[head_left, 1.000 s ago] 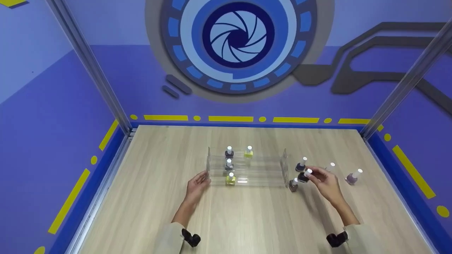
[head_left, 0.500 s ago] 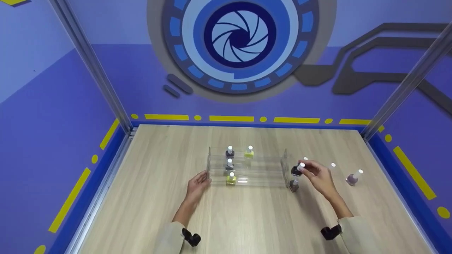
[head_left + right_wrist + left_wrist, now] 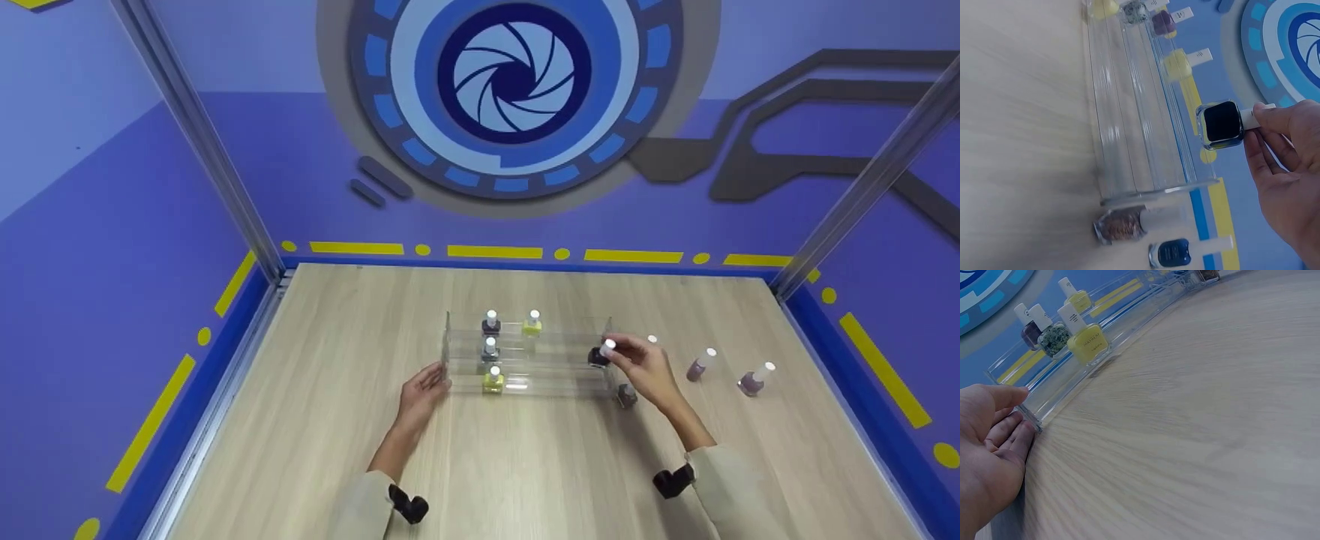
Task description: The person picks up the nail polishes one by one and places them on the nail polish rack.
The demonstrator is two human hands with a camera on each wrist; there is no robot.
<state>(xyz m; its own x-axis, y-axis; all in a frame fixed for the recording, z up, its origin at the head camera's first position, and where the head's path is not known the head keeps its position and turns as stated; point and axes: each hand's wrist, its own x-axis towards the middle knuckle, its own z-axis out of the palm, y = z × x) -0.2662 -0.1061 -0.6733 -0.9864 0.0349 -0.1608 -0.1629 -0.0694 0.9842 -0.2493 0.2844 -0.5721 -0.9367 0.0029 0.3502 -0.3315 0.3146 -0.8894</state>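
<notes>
A clear tiered rack (image 3: 551,369) stands mid-table. On its left part are two yellow bottles (image 3: 493,381) (image 3: 532,324), a dark purple one (image 3: 490,325) and a grey glitter one (image 3: 489,349). My right hand (image 3: 616,349) pinches the white cap of a dark nail polish bottle (image 3: 599,355) and holds it over the rack's right end, above the middle step. In the right wrist view the dark bottle (image 3: 1220,125) hangs clear of the rack (image 3: 1140,140). My left hand (image 3: 439,379) rests with straight fingers (image 3: 1013,424) against the rack's left end (image 3: 1033,419).
A brown glitter bottle (image 3: 626,395) stands just right of the rack, and a dark blue one (image 3: 1174,253) lies beyond it. Two mauve bottles (image 3: 700,365) (image 3: 751,380) stand further right. Blue walls and metal posts ring the wooden table (image 3: 525,465).
My right hand has carried the dark bottle leftward, from among the loose bottles to above the rack's right end. My left hand has stayed at the rack's left end.
</notes>
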